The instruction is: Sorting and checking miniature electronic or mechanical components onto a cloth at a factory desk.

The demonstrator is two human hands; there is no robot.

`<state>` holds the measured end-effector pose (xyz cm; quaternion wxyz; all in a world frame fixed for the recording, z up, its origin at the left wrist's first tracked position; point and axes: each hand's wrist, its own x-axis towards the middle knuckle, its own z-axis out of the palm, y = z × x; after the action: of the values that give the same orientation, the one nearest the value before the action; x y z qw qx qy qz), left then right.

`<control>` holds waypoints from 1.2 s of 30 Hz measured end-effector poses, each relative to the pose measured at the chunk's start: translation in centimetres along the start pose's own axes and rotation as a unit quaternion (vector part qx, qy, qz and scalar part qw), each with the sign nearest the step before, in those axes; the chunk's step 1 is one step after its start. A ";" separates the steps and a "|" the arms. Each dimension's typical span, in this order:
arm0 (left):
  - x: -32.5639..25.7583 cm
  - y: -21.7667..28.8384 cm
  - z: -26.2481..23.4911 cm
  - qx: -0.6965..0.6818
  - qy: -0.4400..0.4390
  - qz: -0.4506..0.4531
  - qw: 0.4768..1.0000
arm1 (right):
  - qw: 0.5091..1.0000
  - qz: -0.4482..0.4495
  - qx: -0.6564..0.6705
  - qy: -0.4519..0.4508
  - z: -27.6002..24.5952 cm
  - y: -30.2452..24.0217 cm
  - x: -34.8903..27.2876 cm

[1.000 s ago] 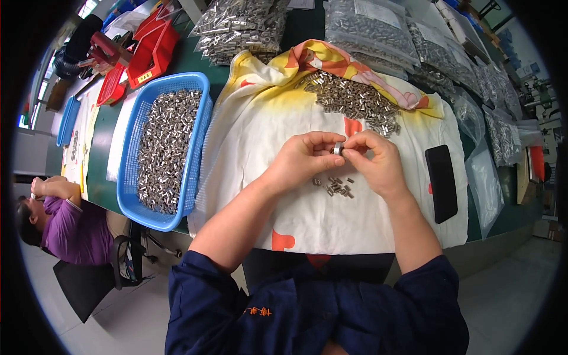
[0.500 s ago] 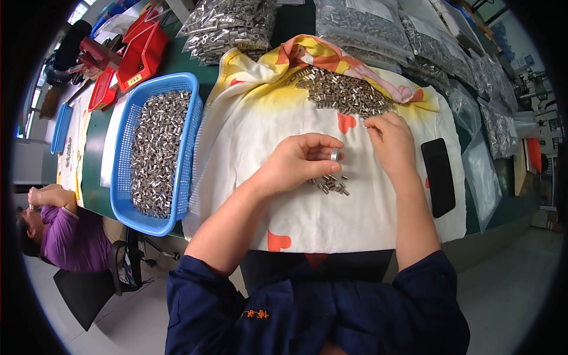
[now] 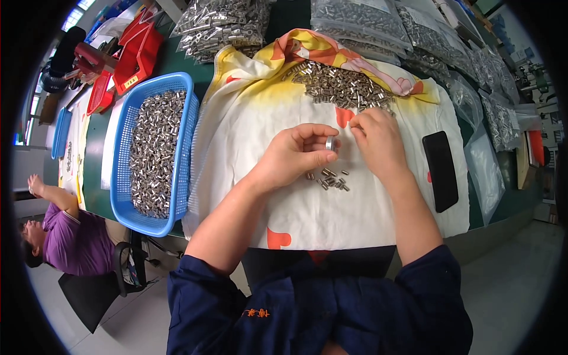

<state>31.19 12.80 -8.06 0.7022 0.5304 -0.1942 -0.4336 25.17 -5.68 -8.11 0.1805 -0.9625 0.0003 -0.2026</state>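
Fingers (image 3: 322, 128) of the left hand (image 3: 287, 152) hold one round metal piece (image 3: 330, 143) between thumb and fingertips. On the right hand (image 3: 381, 142), thumb and forefinger stand nearly together; whether a part lies between them cannot be told. All positions refer to the one blue basket (image 3: 158, 229).

Round metal piece: located right of the basket, level with its mid-length. It stands upright, seen nearly edge-on; its longer outline runs near to far, and its flat faces point left and right.

Small metal cylinders (image 3: 333, 181): about ten, loosely grouped right of the basket, just nearer than the left fingertips. Overlap prevents an exact count. Long axes point in mixed directions. The basket itself contains many similar cylinders, too many to count.

Cloth (image 3: 331, 225): one, spread on the counter (image 3: 503, 204) directly right of the basket. Phone (image 3: 441, 171): one, black, far right of the basket, long axis roughly near to far.

Large heap of cylinders (image 3: 346, 87): one, right of the basket, toward its far end. Red bins (image 3: 136, 59): two, beyond the basket.
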 end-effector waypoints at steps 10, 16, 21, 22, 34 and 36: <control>0.3 -0.1 0.0 -0.016 0.041 0.048 0.998 | 0.913 0.086 0.397 -0.046 -0.9 -2.1 -0.6; 0.2 -0.3 0.2 0.087 0.077 0.054 0.992 | 0.942 0.058 0.331 -0.021 -1.1 -3.0 -0.6; 0.0 0.1 0.3 0.160 0.094 0.032 0.982 | 0.959 0.012 0.283 -0.012 -1.1 -3.1 -0.7; -0.1 0.2 0.3 0.149 0.092 0.027 0.984 | 0.959 0.011 0.283 -0.012 -1.1 -3.2 -0.8; 0.0 0.1 0.3 0.071 0.039 0.000 0.997 | 0.914 0.117 0.373 -0.106 -1.5 -1.7 -0.4; -0.1 0.3 0.4 0.079 0.035 -0.011 0.996 | 0.932 0.119 0.343 -0.004 -1.2 -0.7 -0.1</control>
<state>30.92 12.68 -7.61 0.6598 0.6010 -0.1973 -0.4056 24.53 -5.45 -6.85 0.5224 -0.8357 0.0442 -0.1639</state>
